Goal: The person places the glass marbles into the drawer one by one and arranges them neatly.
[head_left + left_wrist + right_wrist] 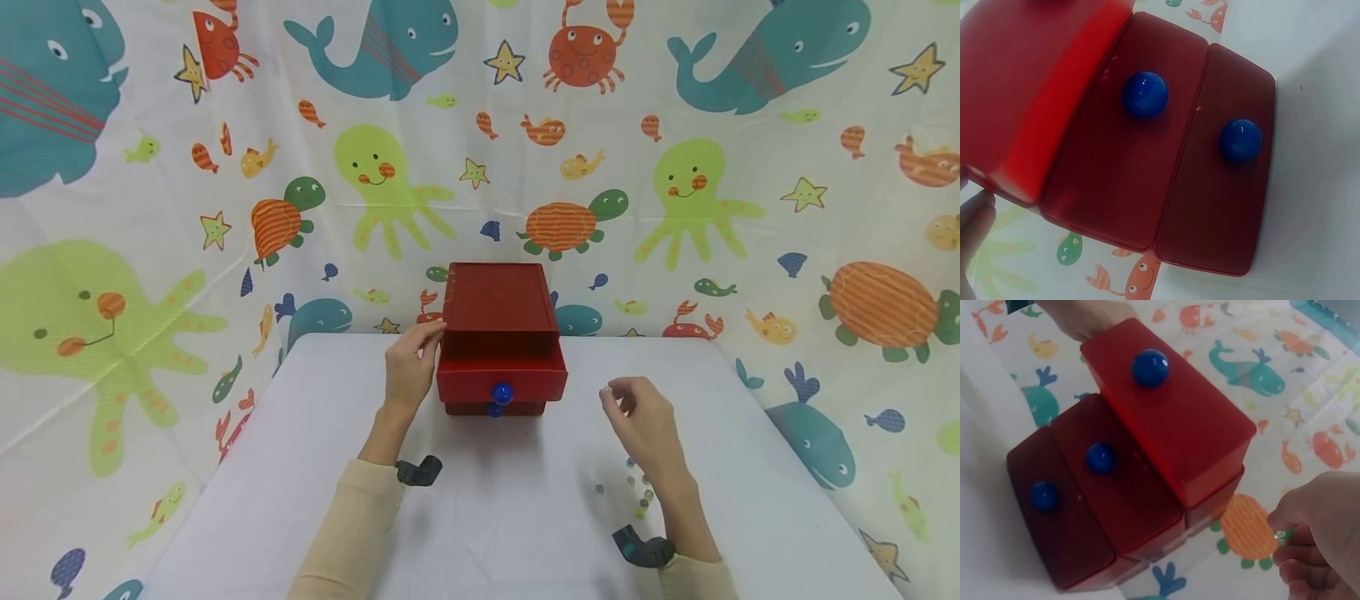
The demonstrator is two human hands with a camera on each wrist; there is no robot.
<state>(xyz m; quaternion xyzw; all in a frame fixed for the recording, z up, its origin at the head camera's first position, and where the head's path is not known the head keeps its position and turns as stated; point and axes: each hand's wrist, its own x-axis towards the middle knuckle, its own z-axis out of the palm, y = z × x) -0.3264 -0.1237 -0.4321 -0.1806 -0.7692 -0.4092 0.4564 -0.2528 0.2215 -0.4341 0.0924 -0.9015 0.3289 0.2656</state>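
A small red three-drawer cabinet (495, 296) stands at the back middle of the table. Its top drawer (468, 385) is pulled out and has a blue knob (1150, 368). The two lower drawers, a middle drawer (1122, 156) and a bottom drawer (1210, 206), are closed. My left hand (408, 371) touches the cabinet's left side by the top drawer, its fingers mostly straight. To the right of the cabinet, my right hand (648, 421) is raised above the table and pinches a small clear greenish glass bead (1282, 535) between thumb and fingers.
Several small glass beads (643, 504) lie scattered on the white table (517, 517), below my right forearm. A sea-animal printed curtain (465, 225) hangs right behind the cabinet. Dark wrist cameras (420, 472) are strapped to both wrists.
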